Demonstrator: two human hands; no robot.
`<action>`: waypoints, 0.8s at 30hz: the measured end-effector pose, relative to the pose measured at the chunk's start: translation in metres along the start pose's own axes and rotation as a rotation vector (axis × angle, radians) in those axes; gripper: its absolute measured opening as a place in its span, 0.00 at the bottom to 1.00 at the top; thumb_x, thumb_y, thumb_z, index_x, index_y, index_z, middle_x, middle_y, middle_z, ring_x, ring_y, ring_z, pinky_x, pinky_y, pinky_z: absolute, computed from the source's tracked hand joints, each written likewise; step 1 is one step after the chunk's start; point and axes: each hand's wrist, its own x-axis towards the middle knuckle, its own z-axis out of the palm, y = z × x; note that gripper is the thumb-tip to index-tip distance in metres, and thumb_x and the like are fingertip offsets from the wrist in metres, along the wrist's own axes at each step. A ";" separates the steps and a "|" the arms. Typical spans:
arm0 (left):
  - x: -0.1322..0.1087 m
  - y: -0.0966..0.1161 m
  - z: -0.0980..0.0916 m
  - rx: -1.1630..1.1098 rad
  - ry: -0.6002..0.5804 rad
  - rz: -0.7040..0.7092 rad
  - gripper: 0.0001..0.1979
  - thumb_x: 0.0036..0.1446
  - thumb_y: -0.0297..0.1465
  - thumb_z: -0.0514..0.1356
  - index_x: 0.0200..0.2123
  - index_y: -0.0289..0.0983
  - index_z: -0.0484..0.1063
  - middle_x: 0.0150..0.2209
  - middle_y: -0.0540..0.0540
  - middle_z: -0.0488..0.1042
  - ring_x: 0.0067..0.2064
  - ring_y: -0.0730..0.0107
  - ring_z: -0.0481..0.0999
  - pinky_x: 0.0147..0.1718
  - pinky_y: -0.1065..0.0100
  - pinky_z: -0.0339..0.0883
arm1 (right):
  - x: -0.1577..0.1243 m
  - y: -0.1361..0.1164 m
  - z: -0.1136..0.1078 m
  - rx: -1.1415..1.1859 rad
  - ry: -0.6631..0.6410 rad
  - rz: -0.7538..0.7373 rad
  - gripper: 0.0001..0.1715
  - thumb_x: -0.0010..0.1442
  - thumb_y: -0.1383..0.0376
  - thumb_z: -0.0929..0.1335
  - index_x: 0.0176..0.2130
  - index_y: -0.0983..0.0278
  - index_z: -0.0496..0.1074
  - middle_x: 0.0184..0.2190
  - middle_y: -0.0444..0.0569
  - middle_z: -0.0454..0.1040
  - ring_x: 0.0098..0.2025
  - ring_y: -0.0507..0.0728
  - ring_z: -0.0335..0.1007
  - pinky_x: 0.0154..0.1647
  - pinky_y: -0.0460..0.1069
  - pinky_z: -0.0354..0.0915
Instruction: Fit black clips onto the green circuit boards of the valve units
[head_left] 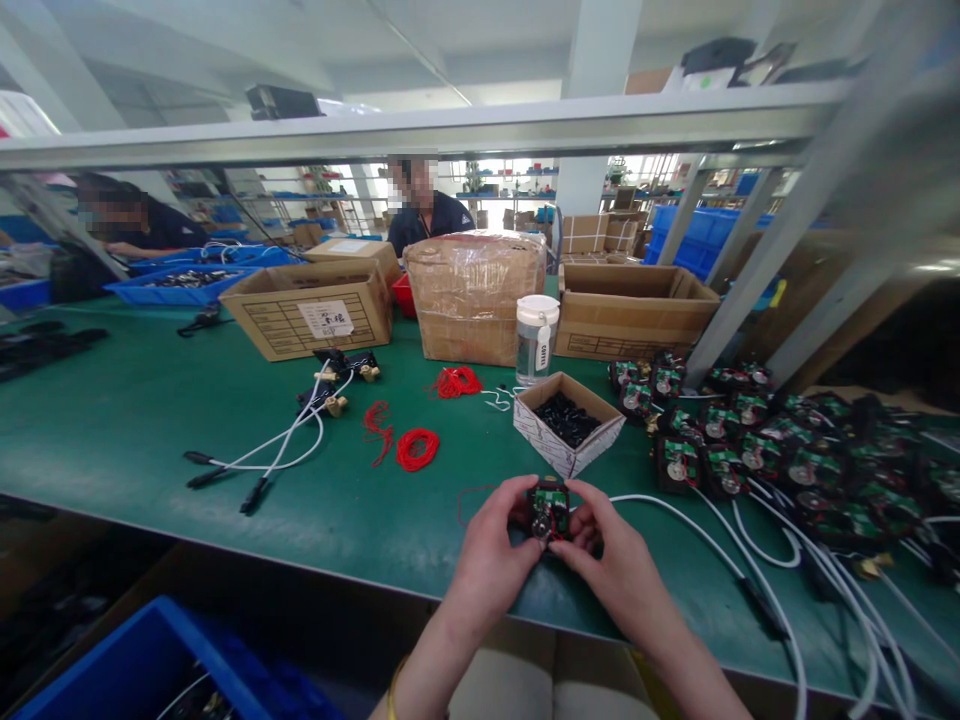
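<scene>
Between my two hands, just over the front part of the green table, is a small black housing with a green circuit board [551,505] facing up. My left hand [495,540] grips its left side, thumb at the lower edge by a round metallic part. On the right side my right hand [611,545] pinches it with thumb and fingers. A white cable [675,520] runs off to the right from behind my right hand. One thin red wire [472,495] loops out beside my left fingers. Past my hands stands a small carton of black parts [568,460].
Many similar board units [750,450] with white cables crowd the right side. Red wire coils [417,450] and white-cabled units [300,430] lie left. Cardboard boxes [476,300] and a lidded bottle [534,345] stand behind. A blue bin [157,660] sits low left. Two people sit beyond.
</scene>
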 end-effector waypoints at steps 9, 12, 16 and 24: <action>-0.004 -0.001 0.000 -0.095 -0.020 -0.051 0.35 0.49 0.15 0.63 0.60 0.42 0.68 0.53 0.45 0.78 0.52 0.62 0.78 0.57 0.57 0.68 | 0.000 0.002 0.000 0.157 -0.040 0.088 0.29 0.63 0.55 0.67 0.61 0.61 0.65 0.37 0.44 0.71 0.36 0.57 0.71 0.39 0.52 0.68; -0.004 -0.004 0.003 -0.098 -0.006 -0.035 0.35 0.49 0.15 0.62 0.60 0.43 0.68 0.55 0.45 0.77 0.53 0.62 0.77 0.58 0.56 0.66 | 0.001 0.002 0.004 0.136 -0.008 0.111 0.31 0.61 0.54 0.67 0.60 0.61 0.65 0.36 0.44 0.70 0.36 0.57 0.70 0.38 0.51 0.68; -0.005 -0.007 0.005 -0.102 0.000 -0.024 0.36 0.49 0.15 0.62 0.61 0.43 0.68 0.56 0.45 0.76 0.54 0.61 0.76 0.59 0.55 0.65 | 0.001 0.000 0.005 0.128 0.009 0.131 0.33 0.57 0.56 0.67 0.60 0.61 0.65 0.36 0.44 0.71 0.37 0.58 0.70 0.38 0.51 0.67; -0.005 -0.008 0.008 -0.103 0.015 -0.017 0.36 0.49 0.15 0.60 0.61 0.42 0.67 0.58 0.44 0.74 0.56 0.61 0.74 0.60 0.55 0.63 | 0.002 -0.005 0.007 0.098 -0.003 0.158 0.36 0.53 0.57 0.67 0.60 0.62 0.64 0.33 0.43 0.70 0.33 0.57 0.69 0.34 0.50 0.65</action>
